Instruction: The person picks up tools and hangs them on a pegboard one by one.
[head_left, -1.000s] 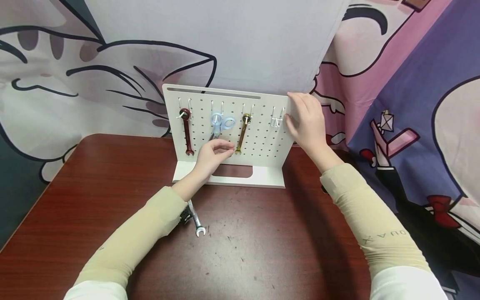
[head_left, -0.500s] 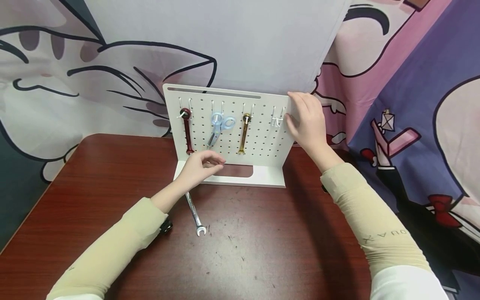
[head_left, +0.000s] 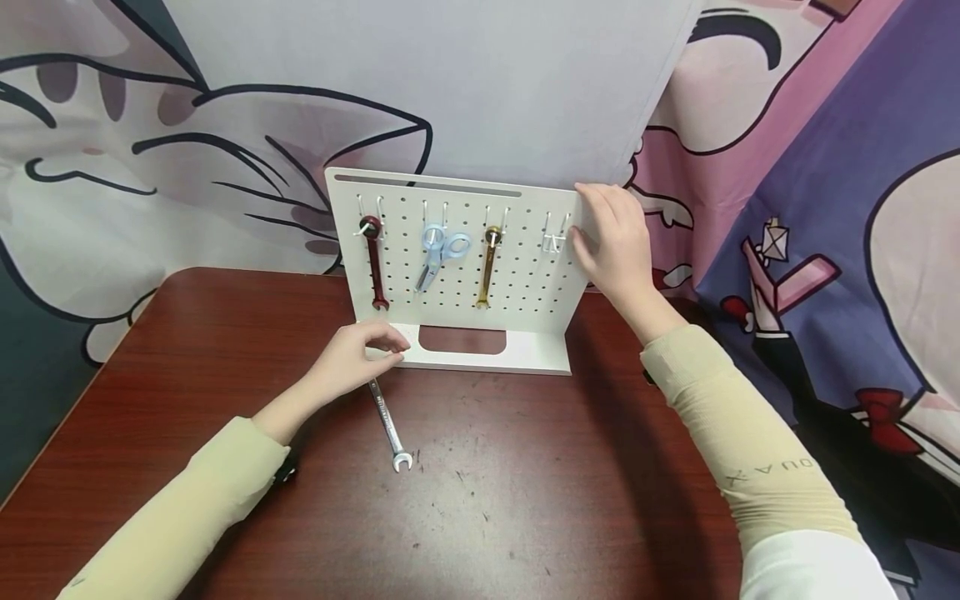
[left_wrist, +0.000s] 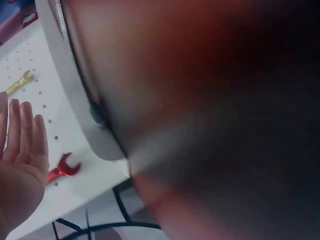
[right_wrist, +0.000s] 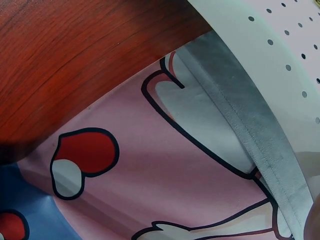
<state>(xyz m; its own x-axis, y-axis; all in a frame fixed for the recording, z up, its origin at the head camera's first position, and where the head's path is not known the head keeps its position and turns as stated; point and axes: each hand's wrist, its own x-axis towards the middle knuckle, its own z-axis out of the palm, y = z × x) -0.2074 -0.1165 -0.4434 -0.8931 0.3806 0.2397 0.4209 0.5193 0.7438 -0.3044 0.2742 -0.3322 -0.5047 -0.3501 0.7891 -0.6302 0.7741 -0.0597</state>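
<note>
A white pegboard (head_left: 450, 310) stands on the table, its hooks carrying a red wrench (head_left: 376, 267), light-blue scissors (head_left: 431, 265) and a gold wrench (head_left: 487, 271). My right hand (head_left: 617, 246) grips the board's upper right corner, thumb near the right-hand hook (head_left: 553, 242), which bears nothing. Low at the board's left foot is my left hand (head_left: 352, 360), fingers loosely bent and nothing in them. It overlaps the upper end of a silver wrench (head_left: 388, 425) lying on the table. The left wrist view shows that hand (left_wrist: 22, 155) with fingers extended near the red wrench (left_wrist: 62, 169).
The brown wooden table (head_left: 487, 500) bears small dark marks in front of the board. Behind it hangs a printed cloth (head_left: 247, 167) with cartoon figures, and a pink and purple one (head_left: 810, 208) is on the right.
My left hand has come away from beneath the scissors, moving left and down to the silver wrench's upper end. My right hand stays at the board's corner.
</note>
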